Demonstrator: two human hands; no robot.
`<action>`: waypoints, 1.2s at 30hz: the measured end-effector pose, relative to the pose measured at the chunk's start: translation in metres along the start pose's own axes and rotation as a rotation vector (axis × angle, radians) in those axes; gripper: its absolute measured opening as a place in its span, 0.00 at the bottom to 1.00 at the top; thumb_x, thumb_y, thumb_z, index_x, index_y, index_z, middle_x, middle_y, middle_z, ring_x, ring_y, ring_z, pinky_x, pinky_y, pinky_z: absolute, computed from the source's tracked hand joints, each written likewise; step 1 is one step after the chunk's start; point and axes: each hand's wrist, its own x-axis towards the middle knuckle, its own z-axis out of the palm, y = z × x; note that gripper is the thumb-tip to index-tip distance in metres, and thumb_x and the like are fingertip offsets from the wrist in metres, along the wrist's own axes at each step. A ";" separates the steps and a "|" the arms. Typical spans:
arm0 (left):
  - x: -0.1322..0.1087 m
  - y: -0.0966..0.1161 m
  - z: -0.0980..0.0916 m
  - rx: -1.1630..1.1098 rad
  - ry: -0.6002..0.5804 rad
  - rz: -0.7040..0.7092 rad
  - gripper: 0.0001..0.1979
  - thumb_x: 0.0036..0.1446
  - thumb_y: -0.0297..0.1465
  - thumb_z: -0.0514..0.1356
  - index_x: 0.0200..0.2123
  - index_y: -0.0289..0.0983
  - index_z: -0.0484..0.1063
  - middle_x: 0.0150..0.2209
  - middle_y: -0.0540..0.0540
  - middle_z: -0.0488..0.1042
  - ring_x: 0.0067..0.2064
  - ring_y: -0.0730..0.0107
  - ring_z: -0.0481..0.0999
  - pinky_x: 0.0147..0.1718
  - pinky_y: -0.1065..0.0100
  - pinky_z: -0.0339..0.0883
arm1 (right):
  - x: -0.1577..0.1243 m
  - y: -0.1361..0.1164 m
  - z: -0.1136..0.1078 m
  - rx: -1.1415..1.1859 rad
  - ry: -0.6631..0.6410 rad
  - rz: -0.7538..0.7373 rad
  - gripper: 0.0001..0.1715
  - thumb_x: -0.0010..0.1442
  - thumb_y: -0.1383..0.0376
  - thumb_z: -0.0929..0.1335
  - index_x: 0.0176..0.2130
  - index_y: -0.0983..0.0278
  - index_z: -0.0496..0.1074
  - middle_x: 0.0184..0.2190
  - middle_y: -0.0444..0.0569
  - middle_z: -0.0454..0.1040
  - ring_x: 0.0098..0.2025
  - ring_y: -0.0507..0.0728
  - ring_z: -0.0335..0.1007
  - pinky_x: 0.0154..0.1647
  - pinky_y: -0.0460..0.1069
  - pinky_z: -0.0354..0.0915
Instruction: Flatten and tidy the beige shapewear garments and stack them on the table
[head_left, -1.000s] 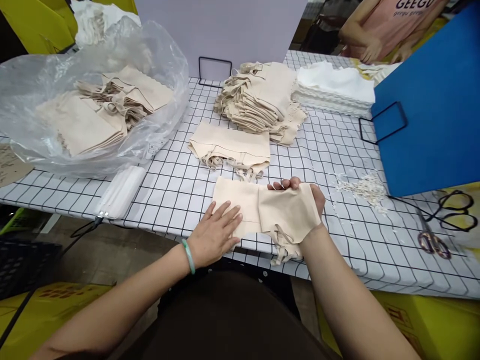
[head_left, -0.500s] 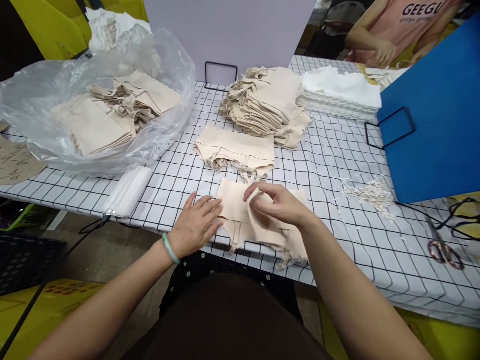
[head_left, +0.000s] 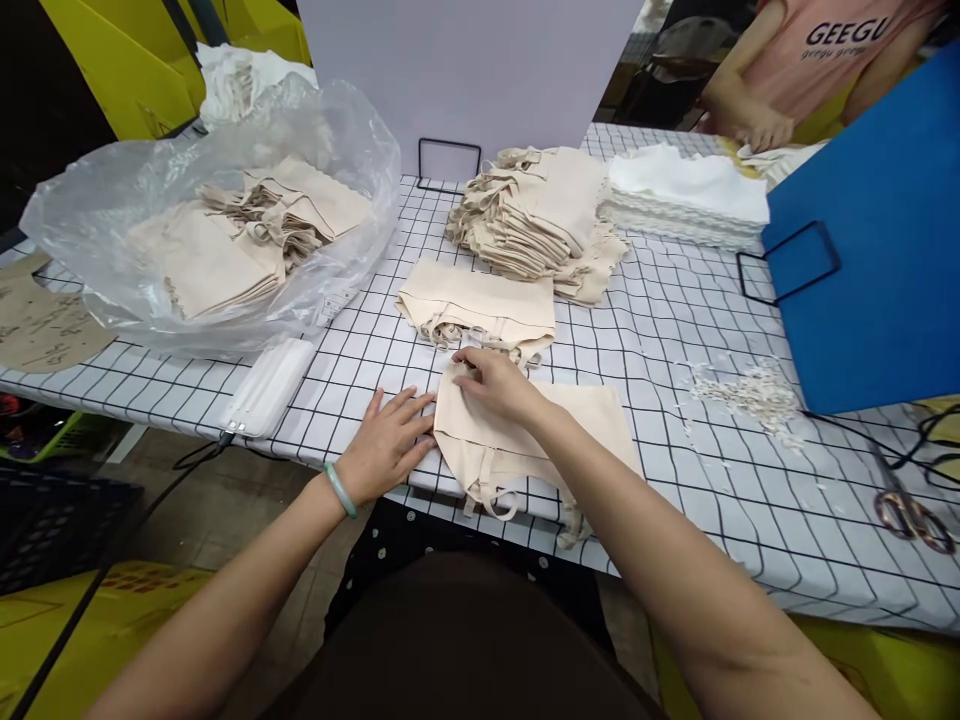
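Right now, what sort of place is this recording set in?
Probably a small garment workshop or packing bench: a tall stack of folded beige fabric pieces on the black-and-white checked table, more in a clear plastic bag, and pale fabric trimmings near brown-handled scissors.

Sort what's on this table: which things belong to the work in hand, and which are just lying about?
In hand: beige garment, touched by left hand and right hand; small folded pile; tall beige stack; bagged beige pieces.
Lying about: scissors; thread clippings; white fabric stack; blue board; cardboard.
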 end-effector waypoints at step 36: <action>0.104 0.016 -0.016 -0.031 -0.107 -0.572 0.13 0.54 0.40 0.63 0.38 0.39 0.69 0.44 0.44 0.77 0.50 0.54 0.75 0.51 0.54 0.60 | -0.129 0.075 -0.066 -0.212 0.540 0.724 0.10 0.53 0.56 0.63 0.29 0.59 0.68 0.34 0.49 0.74 0.43 0.63 0.66 0.48 0.59 0.55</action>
